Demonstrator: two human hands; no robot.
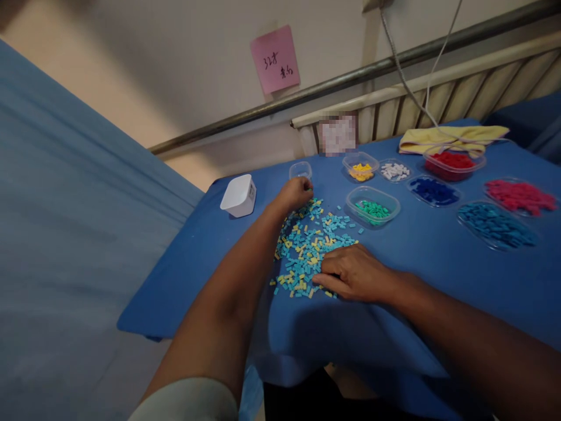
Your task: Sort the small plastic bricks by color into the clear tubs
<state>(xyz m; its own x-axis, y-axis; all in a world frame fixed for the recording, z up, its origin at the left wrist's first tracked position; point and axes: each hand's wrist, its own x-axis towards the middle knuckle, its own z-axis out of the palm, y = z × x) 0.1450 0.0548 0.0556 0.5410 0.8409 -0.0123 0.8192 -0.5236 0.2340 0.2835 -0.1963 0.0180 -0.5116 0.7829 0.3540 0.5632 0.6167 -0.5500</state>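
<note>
Small blue, yellow and pale beige plastic pieces (307, 251) lie spread in a loose pile on the blue-covered table (184, 251). My left hand (297, 194) is at the far end of the pile, right in front of a small transparent container (300, 170). Its fingers are pinched together, and a speck of green shows at the tips. Low over the near right side of the pile, my right hand (350, 272) has its fingers curled and its thumb pointing left among the pieces. Whatever is under those fingertips is hidden.
A white tub (239, 196) stands at left. Transparent containers hold green pieces (372, 210), yellow pieces (361, 171), white pieces (395, 171), dark blue pieces (433, 191), red pieces (453, 162), pink pieces (519, 196) and teal pieces (497, 225). A yellow cloth (451, 139) lies behind.
</note>
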